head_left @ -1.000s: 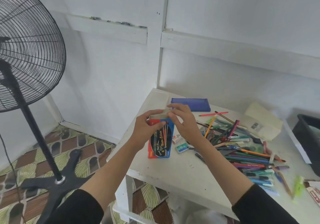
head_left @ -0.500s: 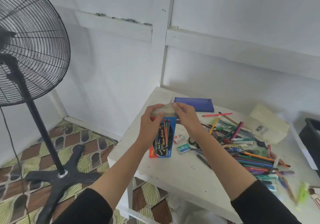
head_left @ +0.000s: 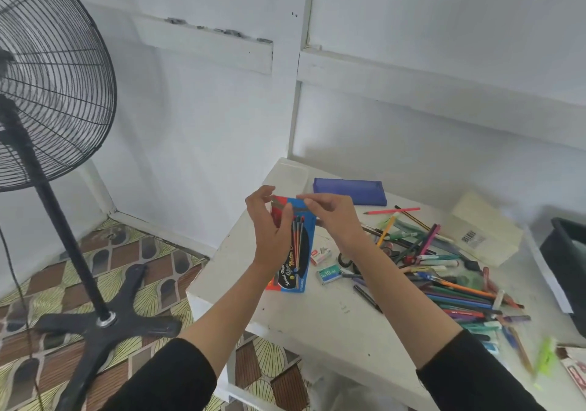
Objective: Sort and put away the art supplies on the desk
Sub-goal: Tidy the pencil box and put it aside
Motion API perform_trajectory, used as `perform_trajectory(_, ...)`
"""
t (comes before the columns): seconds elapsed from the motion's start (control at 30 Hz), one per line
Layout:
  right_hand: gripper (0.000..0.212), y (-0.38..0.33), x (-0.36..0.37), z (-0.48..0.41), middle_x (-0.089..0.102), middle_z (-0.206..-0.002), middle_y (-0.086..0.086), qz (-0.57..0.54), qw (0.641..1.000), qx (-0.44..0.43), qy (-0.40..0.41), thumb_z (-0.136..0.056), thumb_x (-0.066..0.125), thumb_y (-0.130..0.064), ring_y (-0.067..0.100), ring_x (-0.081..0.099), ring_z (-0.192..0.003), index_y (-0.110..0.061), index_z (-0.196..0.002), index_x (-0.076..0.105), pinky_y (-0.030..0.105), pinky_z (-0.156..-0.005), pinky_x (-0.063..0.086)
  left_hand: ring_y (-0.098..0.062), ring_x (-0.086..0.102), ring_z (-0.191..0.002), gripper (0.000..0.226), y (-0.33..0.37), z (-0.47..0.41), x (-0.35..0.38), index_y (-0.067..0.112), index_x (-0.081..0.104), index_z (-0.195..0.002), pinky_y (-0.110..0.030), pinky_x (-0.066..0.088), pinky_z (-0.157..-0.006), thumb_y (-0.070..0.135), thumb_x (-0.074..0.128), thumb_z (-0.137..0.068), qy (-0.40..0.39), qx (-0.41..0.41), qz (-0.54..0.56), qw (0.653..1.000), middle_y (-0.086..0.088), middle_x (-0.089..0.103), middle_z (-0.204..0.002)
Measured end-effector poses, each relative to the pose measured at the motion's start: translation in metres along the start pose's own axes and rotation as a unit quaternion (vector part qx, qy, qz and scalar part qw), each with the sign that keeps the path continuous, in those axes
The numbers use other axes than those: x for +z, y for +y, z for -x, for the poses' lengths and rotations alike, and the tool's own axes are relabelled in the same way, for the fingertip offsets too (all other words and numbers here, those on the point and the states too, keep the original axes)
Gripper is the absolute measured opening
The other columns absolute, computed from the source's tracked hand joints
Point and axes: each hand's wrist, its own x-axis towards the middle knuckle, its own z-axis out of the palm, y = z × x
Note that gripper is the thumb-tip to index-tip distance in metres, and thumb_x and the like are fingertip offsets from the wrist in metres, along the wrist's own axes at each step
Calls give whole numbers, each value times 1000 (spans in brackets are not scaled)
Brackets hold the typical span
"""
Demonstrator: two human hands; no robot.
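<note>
Both hands hold a blue pencil box (head_left: 299, 245) upright above the desk's (head_left: 320, 325) left edge: the left hand (head_left: 269, 229) grasps its side, the right hand (head_left: 333, 217) pinches its top flap. Bare desk lies along the front edge; a small box (head_left: 329, 275) reading "No.10" sits beside the pile of pens (head_left: 450, 271)

Plain room in home, likely study corner: white panelled walls (head_left: 206, 118), patterned floor covering (head_left: 104, 261), black pedestal fan (head_left: 54, 99), white desk (head_left: 317, 315) strewn with pens and pencils (head_left: 450, 280).
</note>
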Motion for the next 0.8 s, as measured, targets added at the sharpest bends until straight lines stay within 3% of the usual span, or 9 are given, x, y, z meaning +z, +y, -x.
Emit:
perform_trajectory(0.13,18,4,-1,-3,74,-92,1,53,998,-1,-14,-91,61,-25,18,70,-86,-18,-102,73,43,-84,56,-13,46,-108,33,0,-2,2,45,40,-106,-37,48,-89,18,49,-90,12,18,-13,1000,8,41,-112)
perform_trajectory(0.23,19,7,-4,-3,74,-92,1,68,997,-6,-30,-89,63,-25,16,70,-87,-19,-103,73,38,-83,57,-15,48,-100,18,-2,-5,3,39,45,-91,-31,47,-85,21,50,-90,2,5,-17,1000,5,43,-103)
perform_trajectory(0.33,15,8,-5,-2,73,-90,0,82,996,-33,-15,-89,63,-19,10,69,-84,-18,-100,73,27,-76,56,-16,56,-85,13,-5,-6,4,29,47,-86,-29,48,-75,21,52,-94,-18,-27,-8,999,4,53,-91)
perform_trajectory(0.43,14,10,-4,-1,73,-88,1,84,996,-43,4,-89,62,-18,11,69,-81,-17,-98,73,26,-73,57,-18,61,-79,16,-7,-7,3,28,48,-86,-31,52,-72,17,53,-96,-35,-47,-10,998,0,58,-86)
perform_trajectory(0.53,14,12,-3,2,72,-90,4,79,995,-50,19,-89,62,-17,13,68,-82,-14,-99,72,27,-74,57,-18,65,-80,12,-8,-7,-1,29,50,-91,-34,56,-72,19,51,-97,-68,-49,-4,996,2,60,-90)
perform_trajectory(0.7,12,12,-3,15,71,-93,5,-6,998,-41,38,-91,59,-13,10,68,-86,-14,-97,70,21,-70,54,-9,66,-93,28,-14,4,-15,27,47,-122,-21,53,-75,9,41,-100,-172,-60,8,983,22,60,-104)
perform_trajectory(0.8,19,15,-2,26,69,-101,3,-28,998,-36,51,-92,58,-12,10,67,-91,-13,-110,63,21,-71,55,-3,65,-89,34,-9,5,-18,22,46,-122,-15,51,-71,-1,39,-98,-194,-69,4,979,20,61,-102)
